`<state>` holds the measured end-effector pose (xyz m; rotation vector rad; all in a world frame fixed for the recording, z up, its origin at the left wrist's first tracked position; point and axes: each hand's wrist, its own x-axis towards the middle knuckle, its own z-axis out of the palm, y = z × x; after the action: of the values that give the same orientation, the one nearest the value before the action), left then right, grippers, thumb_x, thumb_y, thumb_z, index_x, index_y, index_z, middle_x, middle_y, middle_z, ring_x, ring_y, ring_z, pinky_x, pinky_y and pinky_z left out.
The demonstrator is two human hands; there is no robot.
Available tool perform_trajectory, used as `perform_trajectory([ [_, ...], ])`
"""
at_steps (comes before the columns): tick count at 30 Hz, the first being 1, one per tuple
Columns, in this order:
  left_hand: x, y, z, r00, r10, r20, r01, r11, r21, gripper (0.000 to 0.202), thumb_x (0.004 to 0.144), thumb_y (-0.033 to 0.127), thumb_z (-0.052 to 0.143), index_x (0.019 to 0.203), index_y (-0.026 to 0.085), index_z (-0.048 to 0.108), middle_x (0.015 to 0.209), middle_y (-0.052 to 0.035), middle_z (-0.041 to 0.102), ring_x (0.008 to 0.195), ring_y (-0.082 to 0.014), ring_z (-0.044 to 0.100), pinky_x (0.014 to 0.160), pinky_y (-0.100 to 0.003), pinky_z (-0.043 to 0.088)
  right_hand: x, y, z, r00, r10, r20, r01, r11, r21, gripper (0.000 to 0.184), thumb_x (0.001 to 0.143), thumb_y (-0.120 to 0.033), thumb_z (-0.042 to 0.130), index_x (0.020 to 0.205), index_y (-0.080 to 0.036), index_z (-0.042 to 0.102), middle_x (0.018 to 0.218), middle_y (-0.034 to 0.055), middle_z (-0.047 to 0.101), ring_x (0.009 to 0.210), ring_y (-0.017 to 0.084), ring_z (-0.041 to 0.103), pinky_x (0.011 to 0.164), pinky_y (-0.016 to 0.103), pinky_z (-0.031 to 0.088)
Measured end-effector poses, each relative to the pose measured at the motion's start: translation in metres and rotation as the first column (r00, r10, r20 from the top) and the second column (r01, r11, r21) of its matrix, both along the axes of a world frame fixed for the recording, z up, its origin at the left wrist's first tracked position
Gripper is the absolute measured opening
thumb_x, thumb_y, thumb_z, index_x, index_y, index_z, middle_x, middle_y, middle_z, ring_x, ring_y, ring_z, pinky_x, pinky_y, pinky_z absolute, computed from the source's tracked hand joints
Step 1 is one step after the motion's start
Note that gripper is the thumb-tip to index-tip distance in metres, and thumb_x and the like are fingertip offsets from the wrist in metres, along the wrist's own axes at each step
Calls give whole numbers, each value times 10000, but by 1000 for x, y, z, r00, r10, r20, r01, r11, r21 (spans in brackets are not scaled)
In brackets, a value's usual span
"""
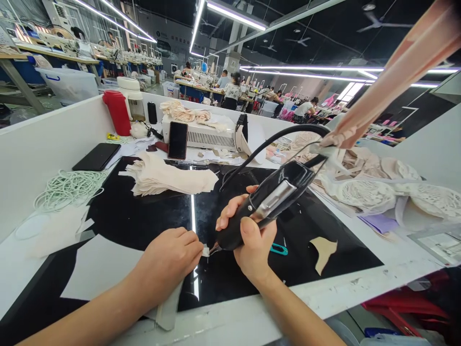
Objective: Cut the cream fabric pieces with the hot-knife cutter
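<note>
My right hand (252, 240) grips a black electric hot knife (268, 199) with a silver lever on its side. Its metal tip points down and left, close to a small white scrap (206, 251) on the glossy black mat (306, 221). At that scrap's left edge my left hand (175, 252) rests with fingers curled together; what lies under them is hidden. A white fabric piece (103, 269) is spread beside my left forearm. From the knife's rear end runs a black cord (266, 139), and a twisted peach cloth strip (389, 81) stretches up from there.
Stacked cream fabric pieces (169, 175) lie behind my hands. A phone (177, 140) leans on a white machine (212, 137). Green cord (70, 190) is heaped at left, lace bra cups (374, 187) at right. A teal snip (279, 249) and beige scrap (324, 252) lie right.
</note>
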<state>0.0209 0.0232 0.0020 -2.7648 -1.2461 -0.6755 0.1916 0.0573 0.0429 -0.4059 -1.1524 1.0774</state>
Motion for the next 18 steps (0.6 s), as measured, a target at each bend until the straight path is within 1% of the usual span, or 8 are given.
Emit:
perform_trajectory([
  [4,-1,-1,0,995,61,79,-54,995,-87,198,979,107,616,818,205,675,798,13,638,718,-189,577,659,-346,398,0,0,0,1000,-1,8,1,1000,6,440,898,-401,780,1239,-297,523,859,-47,637,617,116,622,586,285,542],
  [7,-3,-3,-4,989,71,131,-58,993,-103,195,1004,133,594,863,217,700,835,18,657,737,-183,586,664,-342,398,1,0,0,1000,0,14,0,1000,-1,448,898,-408,779,1242,-300,513,852,-49,638,613,116,620,588,284,542],
  [10,-3,-4,-6,990,9,140,-5,1000,-29,220,1052,168,542,915,216,708,838,12,657,745,-191,580,682,-355,414,1,0,1,1000,-9,23,9,1000,1,456,895,-428,776,1240,-303,506,851,-48,635,610,122,620,577,289,543],
  [13,-2,-5,-6,994,-45,97,39,997,66,265,1068,152,496,896,205,691,800,8,640,720,-199,548,685,-370,427,0,0,1,1000,-17,25,17,1000,-2,461,888,-438,781,1234,-304,508,857,-46,630,605,123,617,568,292,550],
  [18,0,-6,-5,997,-56,48,51,994,101,274,1048,105,490,843,197,648,763,12,600,705,-193,512,701,-375,440,-1,0,2,1000,-19,10,19,1000,-6,445,884,-427,786,1222,-299,527,854,-48,630,599,117,619,559,281,553],
])
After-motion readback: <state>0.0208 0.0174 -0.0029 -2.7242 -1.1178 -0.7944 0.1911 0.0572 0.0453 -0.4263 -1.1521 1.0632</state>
